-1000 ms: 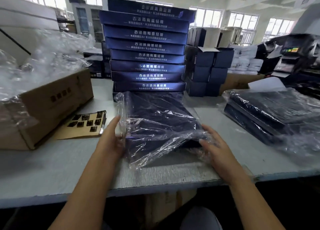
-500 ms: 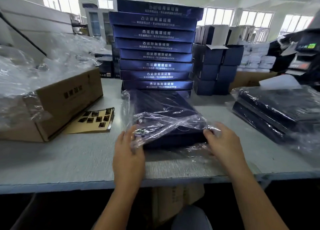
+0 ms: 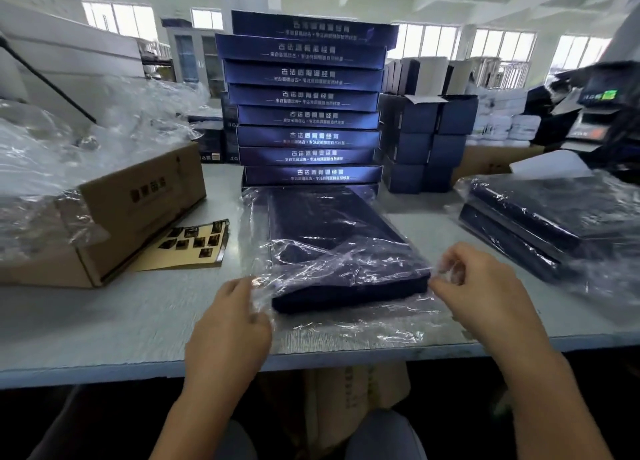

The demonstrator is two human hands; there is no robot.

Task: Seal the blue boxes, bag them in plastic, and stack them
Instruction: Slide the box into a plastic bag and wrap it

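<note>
A bright workshop with tall windows is surrounding a grey table [image 3: 104, 321], and the person is sitting at its near edge. The left hand [image 3: 228, 328] is curling its fingers and pinching the loose edge of the plastic bag [image 3: 349, 328] just off the near left corner of the blue box [image 3: 332, 231]. The right hand [image 3: 485, 297] is pinching a crumple of the same film between thumb and fingertips [image 3: 446, 269], right against the box's near right corner. The box is lying flat on the table between the two hands, inside the bag, with the bag's open mouth trailing toward the person.

Straight beyond the hands a tall stack of blue boxes [image 3: 308, 113] is standing, touching the far end of the bagged one. Well to the right of the right hand, bagged boxes [image 3: 554, 224] are lying in a low pile. Off to the left of the left hand a cardboard carton [image 3: 138, 210] is sitting beside a sticker sheet [image 3: 190, 245].

Half a second ago the left hand was resting on top of the box's near left corner; now it is gripping film beside that corner instead, while the right hand is keeping to its own corner
</note>
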